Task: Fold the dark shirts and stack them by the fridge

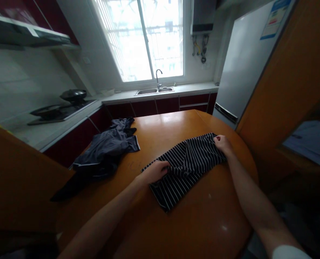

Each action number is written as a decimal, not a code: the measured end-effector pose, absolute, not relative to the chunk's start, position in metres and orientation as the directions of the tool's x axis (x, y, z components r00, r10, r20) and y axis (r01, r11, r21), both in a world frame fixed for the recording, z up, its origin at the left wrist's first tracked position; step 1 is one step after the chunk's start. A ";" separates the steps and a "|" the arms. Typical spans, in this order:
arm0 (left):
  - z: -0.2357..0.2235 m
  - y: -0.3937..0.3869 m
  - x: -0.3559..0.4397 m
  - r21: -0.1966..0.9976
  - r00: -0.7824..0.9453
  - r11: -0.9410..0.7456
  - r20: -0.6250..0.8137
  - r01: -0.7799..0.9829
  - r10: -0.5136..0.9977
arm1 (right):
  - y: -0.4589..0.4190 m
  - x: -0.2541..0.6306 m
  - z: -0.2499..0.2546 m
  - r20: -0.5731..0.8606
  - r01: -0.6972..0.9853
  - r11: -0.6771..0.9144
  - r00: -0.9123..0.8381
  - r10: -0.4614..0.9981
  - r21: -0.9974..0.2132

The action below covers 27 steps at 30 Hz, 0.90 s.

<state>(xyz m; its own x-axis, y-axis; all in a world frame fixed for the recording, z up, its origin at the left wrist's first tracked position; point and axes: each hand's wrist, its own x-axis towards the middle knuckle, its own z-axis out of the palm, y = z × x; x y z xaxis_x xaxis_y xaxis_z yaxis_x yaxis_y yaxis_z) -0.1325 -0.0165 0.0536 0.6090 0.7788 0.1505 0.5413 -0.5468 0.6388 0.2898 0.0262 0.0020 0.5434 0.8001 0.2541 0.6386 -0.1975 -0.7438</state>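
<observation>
A black garment with thin white stripes lies partly folded on the orange-brown wooden table. Its exact kind I cannot tell. My left hand is closed on the cloth near its left part, where a fold of fabric bunches up. At the garment's right end, my right hand pinches the edge near the far corner. The striped cloth lies slanted, its nearest corner pointing toward me.
Dark grey and black clothes are heaped at the table's left side. Beyond the table run a counter with a sink and a stove with a wok. A fridge stands at the right.
</observation>
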 end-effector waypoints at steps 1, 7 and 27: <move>0.068 0.006 -0.135 0.708 0.401 -0.403 0.183 0.579 0.898 | 0.025 0.291 0.005 0.264 0.651 -0.216 0.557 0.788 -0.727; 0.130 0.095 -0.153 0.735 -0.141 -0.241 0.416 0.634 0.898 | 0.023 0.292 0.012 0.251 0.697 -0.260 0.540 0.804 -0.668; 0.045 -0.036 -0.097 0.542 0.673 -0.638 0.168 0.547 0.720 | 0.025 0.243 0.003 0.130 0.696 -0.056 0.212 0.969 -0.716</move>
<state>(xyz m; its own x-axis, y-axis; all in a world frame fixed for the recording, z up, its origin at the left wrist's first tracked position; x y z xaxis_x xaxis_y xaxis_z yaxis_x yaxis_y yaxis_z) -0.0967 -0.0365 0.0455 0.6734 0.7200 0.1676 0.5471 -0.6379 0.5421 0.2434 0.0252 0.0031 0.2117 0.9687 0.1299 0.6963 -0.0562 -0.7155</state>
